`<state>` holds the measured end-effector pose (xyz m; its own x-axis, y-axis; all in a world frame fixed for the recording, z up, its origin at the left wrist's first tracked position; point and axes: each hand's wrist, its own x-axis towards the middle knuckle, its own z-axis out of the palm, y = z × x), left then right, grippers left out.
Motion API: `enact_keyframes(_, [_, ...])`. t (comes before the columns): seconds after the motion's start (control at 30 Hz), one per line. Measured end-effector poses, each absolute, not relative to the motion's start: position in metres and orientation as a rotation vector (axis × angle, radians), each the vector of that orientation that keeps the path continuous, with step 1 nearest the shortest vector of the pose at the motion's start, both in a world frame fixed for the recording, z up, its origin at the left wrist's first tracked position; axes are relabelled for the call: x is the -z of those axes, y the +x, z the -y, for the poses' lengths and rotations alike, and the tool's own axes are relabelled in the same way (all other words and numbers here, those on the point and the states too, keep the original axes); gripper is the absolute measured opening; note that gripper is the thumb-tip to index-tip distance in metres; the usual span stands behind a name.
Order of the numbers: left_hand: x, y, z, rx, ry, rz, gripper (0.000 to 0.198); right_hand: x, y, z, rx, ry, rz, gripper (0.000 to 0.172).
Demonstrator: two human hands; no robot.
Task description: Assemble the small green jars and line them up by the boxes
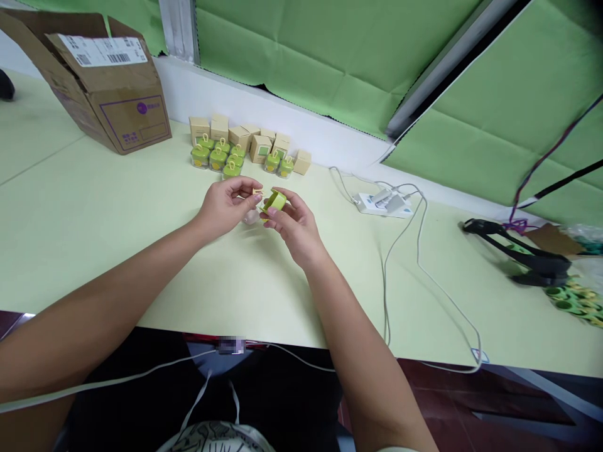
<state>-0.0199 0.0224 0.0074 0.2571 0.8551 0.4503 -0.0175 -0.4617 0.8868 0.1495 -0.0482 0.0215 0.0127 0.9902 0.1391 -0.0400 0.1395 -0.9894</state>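
Observation:
My right hand (293, 225) pinches a small green lid (274, 201) above the pale table (94, 213). My left hand (226, 202) is closed too, its fingertips pinching a thin yellow loop (258, 192) at the lid's left side. A small clear round piece (251, 217) shows just below the fingers; whether either hand holds it I cannot tell. Behind the hands stand several small green-lidded jars (217, 158) and several small tan boxes (260, 148).
An open cardboard box (108, 88) lies at the back left. A white power strip (382, 204) with plugs and grey cables (414, 263) sits to the right. Black handled tool (522, 254) and green-patterned items (575, 301) lie at the far right. Green cloth covers the wall behind.

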Motion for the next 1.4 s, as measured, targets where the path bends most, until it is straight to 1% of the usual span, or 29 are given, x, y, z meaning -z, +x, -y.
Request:
enact_keyframes(0.17, [-0.008,-0.024,-0.027,-1.377,1.719,-0.868,0.029,-0.017,0.156,0.042,-0.958,-1.175,1.122,0.054])
enact_keyframes(0.27, [-0.008,-0.028,-0.031,-1.359,1.803,-0.954,0.025,-0.015,0.162,0.039,-0.819,-1.313,1.111,0.051])
enact_keyframes(0.47, [-0.006,-0.034,-0.035,-1.241,1.945,-1.082,0.023,-0.022,0.176,0.043,-0.567,-1.765,1.485,0.029])
enact_keyframes(0.63, [-0.003,-0.037,-0.038,-1.183,2.019,-1.161,0.023,-0.027,0.176,0.048,-0.527,-1.963,1.697,0.024])
enact_keyframes(0.73, [-0.003,-0.038,-0.039,-1.175,2.045,-1.182,0.022,-0.027,0.174,0.048,-0.549,-1.96,1.715,0.023])
enact_keyframes(0.93, [-0.001,-0.04,-0.042,-1.123,2.111,-1.217,0.017,-0.023,0.172,0.048,-0.576,-1.928,1.692,0.028])
enact_keyframes(1.1, [0.0,-0.042,-0.043,-1.068,2.149,-1.289,0.013,-0.022,0.17,0.048,-0.58,-1.888,1.704,0.026])
enact_keyframes(1.4, [0.008,-0.047,-0.051,-0.85,2.248,-1.343,0.013,-0.022,0.169,0.047,-0.551,-1.848,1.692,0.025])
